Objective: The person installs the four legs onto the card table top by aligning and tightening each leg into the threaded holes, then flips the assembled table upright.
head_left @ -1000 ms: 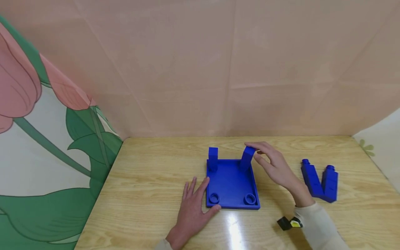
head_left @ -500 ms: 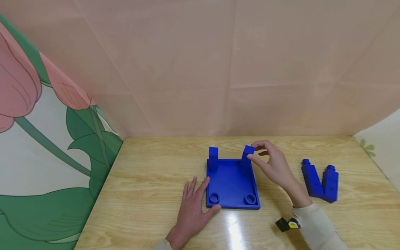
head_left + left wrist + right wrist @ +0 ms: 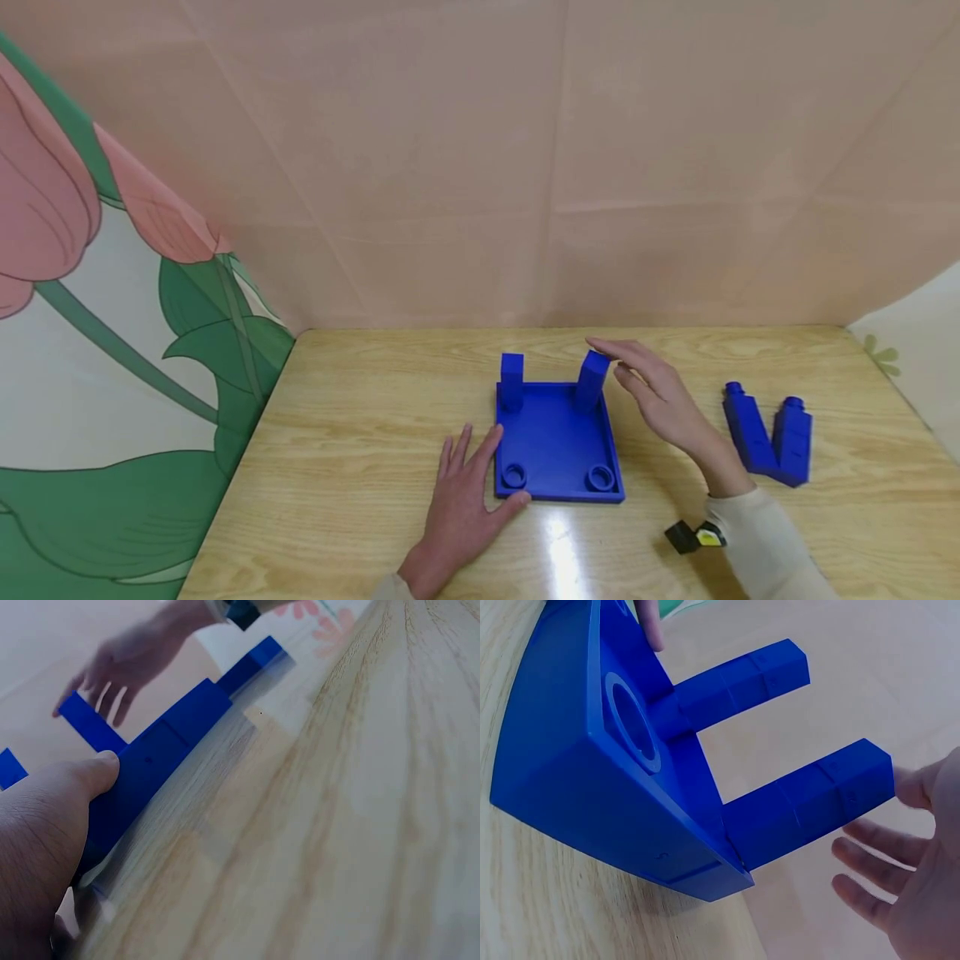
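A square blue base (image 3: 558, 446) with a raised rim lies on the table. Round sockets show at its two near corners, and blue square legs stand up at its far corners. My left hand (image 3: 463, 508) rests at the base's near left corner, fingers spread, thumb on the front rim. My right hand (image 3: 667, 404) is at the right leg (image 3: 592, 381), its fairly straight fingers touching the upper end, as the right wrist view also shows. This leg leans slightly to the right in the head view; the left leg (image 3: 512, 382) stands upright.
Two more blue legs, a left one (image 3: 748, 429) and a right one (image 3: 792, 440), lie to the right on the wooden table (image 3: 360, 450), their round pegs pointing away. A plain pinkish cloth (image 3: 465, 167) hangs behind the table, with a flowered cloth (image 3: 90, 400) at left.
The right thumb came onto the leg half a second ago and has since moved back off its near face, with the fingers straightening again. The left hand and base have stayed put.
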The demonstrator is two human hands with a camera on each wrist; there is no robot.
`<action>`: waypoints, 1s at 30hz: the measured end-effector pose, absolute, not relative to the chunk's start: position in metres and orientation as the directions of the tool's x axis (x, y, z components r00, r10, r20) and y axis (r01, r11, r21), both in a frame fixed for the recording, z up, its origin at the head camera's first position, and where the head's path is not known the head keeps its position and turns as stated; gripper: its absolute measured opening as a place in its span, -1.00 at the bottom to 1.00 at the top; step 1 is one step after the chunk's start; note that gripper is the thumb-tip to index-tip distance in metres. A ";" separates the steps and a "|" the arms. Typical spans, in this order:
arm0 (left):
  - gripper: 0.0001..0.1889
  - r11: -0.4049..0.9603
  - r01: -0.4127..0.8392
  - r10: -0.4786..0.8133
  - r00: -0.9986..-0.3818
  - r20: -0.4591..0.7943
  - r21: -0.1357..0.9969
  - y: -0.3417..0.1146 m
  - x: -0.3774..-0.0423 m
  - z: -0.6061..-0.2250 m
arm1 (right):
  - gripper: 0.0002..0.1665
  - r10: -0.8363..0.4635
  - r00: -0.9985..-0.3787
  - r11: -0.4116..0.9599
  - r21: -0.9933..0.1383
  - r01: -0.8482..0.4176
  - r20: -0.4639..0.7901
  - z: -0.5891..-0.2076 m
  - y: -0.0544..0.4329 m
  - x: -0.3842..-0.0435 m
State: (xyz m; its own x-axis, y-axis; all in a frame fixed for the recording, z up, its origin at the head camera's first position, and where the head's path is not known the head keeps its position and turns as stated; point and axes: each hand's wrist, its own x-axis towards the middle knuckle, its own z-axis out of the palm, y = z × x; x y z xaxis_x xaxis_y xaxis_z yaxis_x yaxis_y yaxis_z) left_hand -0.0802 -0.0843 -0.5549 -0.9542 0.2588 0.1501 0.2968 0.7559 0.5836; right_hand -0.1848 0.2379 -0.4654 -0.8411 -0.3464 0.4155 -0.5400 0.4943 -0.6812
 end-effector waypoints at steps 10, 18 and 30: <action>-0.01 0.758 0.316 0.265 -0.948 0.174 0.571 -0.085 -0.081 -0.556 | -0.58 -0.311 -0.849 0.540 -0.656 -0.528 0.427 -0.471 0.240 -0.189; 0.01 0.751 0.298 0.262 -0.954 0.148 0.589 -0.085 -0.081 -0.555 | -0.62 -0.224 -0.884 0.578 -0.674 -0.460 0.411 -0.472 0.237 -0.188; -0.01 0.748 0.321 0.258 -0.947 0.192 0.581 -0.084 -0.081 -0.557 | -0.66 -0.084 -0.892 0.577 -0.708 -0.407 0.444 -0.468 0.221 -0.184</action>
